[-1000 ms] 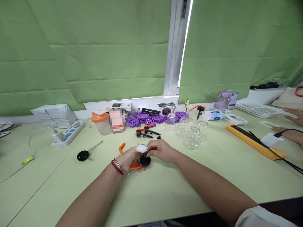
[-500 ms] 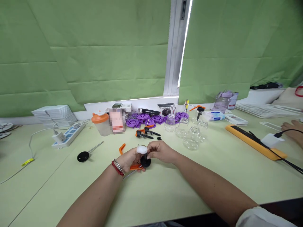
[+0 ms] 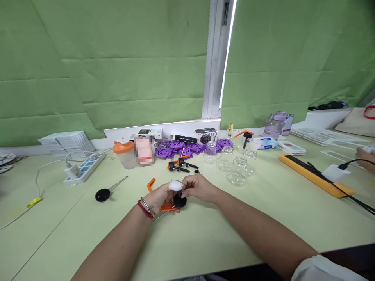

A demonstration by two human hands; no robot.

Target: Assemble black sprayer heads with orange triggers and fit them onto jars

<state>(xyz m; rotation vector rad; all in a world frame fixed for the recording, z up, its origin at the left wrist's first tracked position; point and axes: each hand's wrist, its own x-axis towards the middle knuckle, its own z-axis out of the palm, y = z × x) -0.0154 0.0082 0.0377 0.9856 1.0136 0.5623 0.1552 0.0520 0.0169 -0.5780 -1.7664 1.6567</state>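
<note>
table [image 3: 205,234]: smooth matt pale-green top
jars [image 3: 234,171], beyond the hands: clear glossy glass
blinds [image 3: 117,78]: matt green cloth

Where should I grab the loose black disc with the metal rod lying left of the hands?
Pinch the metal rod from above: it lies flat on the table, slim and clear of clutter. The black disc sits low and wide, so it is harder to pinch.

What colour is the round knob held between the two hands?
Black; the round knob shows clearly in the head view.
</note>
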